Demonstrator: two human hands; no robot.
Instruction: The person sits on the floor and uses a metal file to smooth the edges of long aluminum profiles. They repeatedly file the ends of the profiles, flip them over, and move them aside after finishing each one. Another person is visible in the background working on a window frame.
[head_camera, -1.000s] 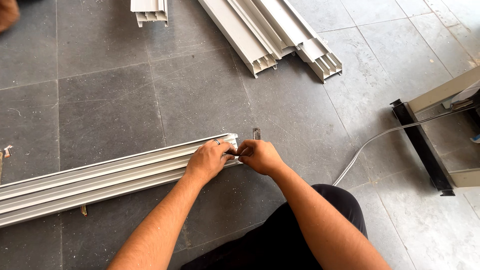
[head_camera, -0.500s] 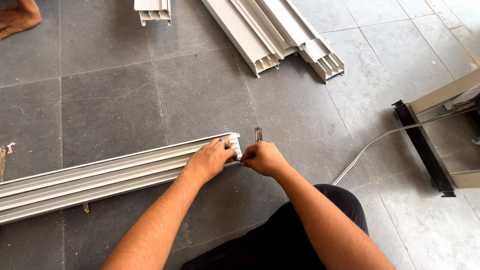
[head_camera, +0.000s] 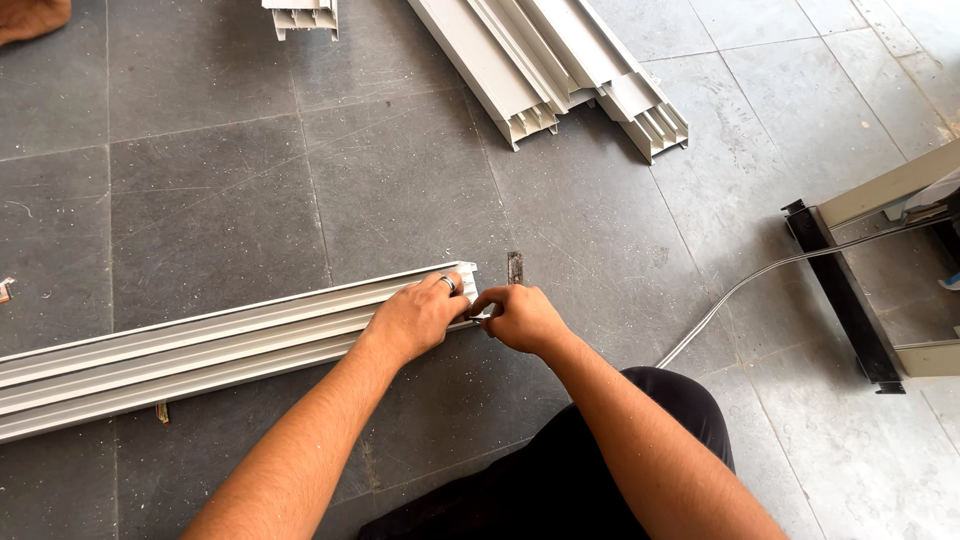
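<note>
Here, nearest the camera, a person's two bare forearms reach forward over a knee in black trousers toward the near end of a long white window-frame profile lying flat on a grey tiled floor. The left hand rests on top of that end of the profile, fingers curled over its ridges and pressing it down; a dark ring shows on one finger. The right hand sits just beside the profile's end, touching the left hand, its fingers clenched around something small at the end face; what it pinches is hidden by the fingers. The profile runs away from the hands to the left edge of the view, slightly tilted, with several parallel channels along its length.

Just beyond the profile's end, a small dark metal piece lies flat on the floor. To the right of the profile's end, a thin grey cable curves across the tiles up to a black-based frame stand at the right edge.

Farther from the profile, near the top of the view, a stack of similar white profiles lies diagonally, cut ends facing the camera. Left of that stack, another short white profile end pokes in from the top edge.
</note>
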